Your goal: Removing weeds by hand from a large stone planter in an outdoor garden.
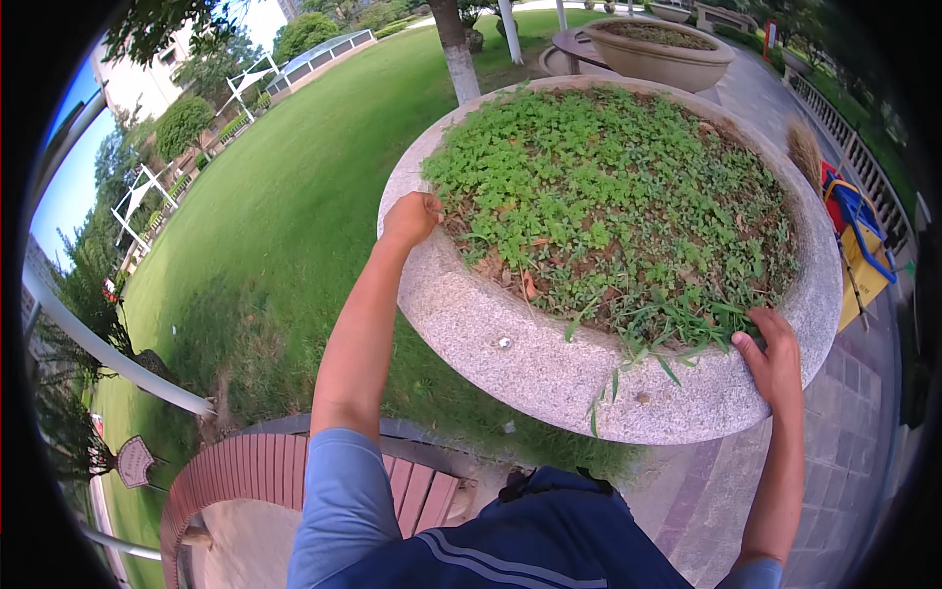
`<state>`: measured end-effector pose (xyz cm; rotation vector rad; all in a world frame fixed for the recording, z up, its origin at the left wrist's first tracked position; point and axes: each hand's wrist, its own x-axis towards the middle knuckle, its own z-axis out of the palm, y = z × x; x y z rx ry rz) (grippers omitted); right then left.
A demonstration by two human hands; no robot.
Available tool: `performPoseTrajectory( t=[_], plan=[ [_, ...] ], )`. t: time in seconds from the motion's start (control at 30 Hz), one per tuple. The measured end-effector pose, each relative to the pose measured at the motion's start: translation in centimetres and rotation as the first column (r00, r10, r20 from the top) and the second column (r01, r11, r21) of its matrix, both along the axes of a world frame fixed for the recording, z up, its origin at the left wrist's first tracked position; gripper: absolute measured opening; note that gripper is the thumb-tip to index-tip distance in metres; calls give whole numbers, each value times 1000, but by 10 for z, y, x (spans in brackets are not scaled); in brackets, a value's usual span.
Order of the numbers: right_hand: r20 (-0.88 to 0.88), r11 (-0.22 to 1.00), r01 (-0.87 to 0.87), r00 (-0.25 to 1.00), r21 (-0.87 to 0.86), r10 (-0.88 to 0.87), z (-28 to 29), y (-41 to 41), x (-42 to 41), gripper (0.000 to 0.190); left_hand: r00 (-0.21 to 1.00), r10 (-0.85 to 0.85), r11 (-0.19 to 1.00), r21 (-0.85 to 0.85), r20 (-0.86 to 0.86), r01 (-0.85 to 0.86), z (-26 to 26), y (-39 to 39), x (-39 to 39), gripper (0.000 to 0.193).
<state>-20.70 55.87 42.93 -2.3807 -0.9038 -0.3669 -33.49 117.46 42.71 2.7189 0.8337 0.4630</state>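
Observation:
A large round stone planter (508,368) stands before me, filled with low leafy green plants (544,162), brown soil and some dry leaves. My left hand (413,219) is at the planter's left inner edge, its fingers curled by the leaves; whether it grips a stem cannot be told. At the near right rim is my right hand (771,352), its thumb and fingers around the ends of long grass blades (706,324). More blades hang over the near rim. A small whitish object (504,343) lies on the stone.
A curved slatted bench (243,471) runs below left, beside the lawn (294,184). Beyond the planter stand a tree trunk (452,44) and another planter (662,62). At right are a yellow cart bag (857,272) and a straw-coloured broom head (804,151).

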Motion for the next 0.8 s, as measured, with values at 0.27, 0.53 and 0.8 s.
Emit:
performPoseTrajectory(
  t=[0.27,0.53,0.8],
  plan=[
    [-36,1000,13,999,2,-12,2,1,-1,43,989,149,989,-27,19,-149,-11,-28,31,32],
    [0,999,30,1000,16,-30,-2,-1,-1,41,979,198,980,-44,43,-196,-16,-26,37,24],
    [10,1000,14,1000,7,-14,5,2,-4,41,855,214,916,-401,473,-7,-5,28,34,35]
  ],
)
